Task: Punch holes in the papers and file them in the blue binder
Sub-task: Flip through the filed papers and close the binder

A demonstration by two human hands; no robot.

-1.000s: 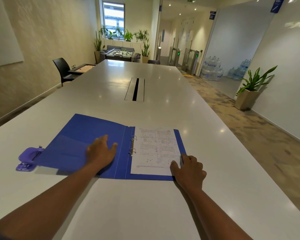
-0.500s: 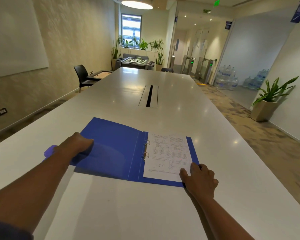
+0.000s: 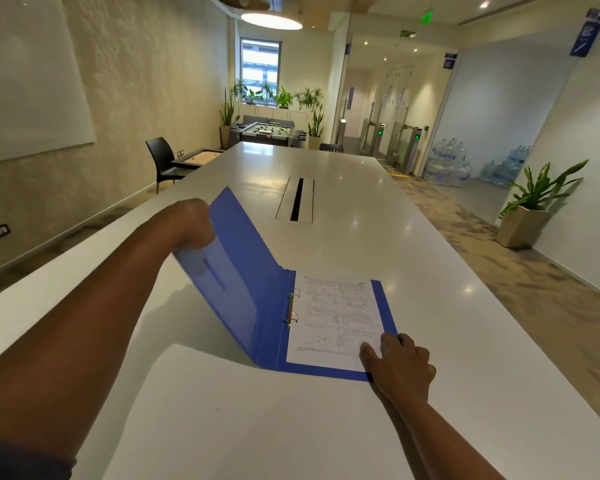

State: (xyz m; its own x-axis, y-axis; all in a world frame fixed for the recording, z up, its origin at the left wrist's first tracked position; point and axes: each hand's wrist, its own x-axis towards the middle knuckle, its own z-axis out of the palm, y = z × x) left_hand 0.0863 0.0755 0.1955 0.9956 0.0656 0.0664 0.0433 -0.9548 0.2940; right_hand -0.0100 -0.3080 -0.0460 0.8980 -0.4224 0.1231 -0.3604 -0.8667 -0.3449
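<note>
The blue binder [image 3: 243, 271] lies open on the white table [image 3: 447, 341], its left cover raised at a steep tilt. My left hand [image 3: 191, 223] grips the outer edge of that raised cover. Printed papers [image 3: 336, 317] sit on the binder's right half, threaded on the two metal rings [image 3: 293, 306]. My right hand [image 3: 399, 362] presses down on the near right corner of the papers and binder, fingers curled over the edge. The purple hole punch is hidden behind my left arm.
A cable slot [image 3: 297, 199] runs along the table's middle beyond the binder. A black chair [image 3: 163, 161] stands at the left side. A potted plant [image 3: 530, 209] and water bottles [image 3: 447, 168] are off to the right on the floor.
My left hand slid from the inside of the left cover to its outer edge and lifted it off the table. My right hand has stayed on the papers' corner. The hole punch went out of sight.
</note>
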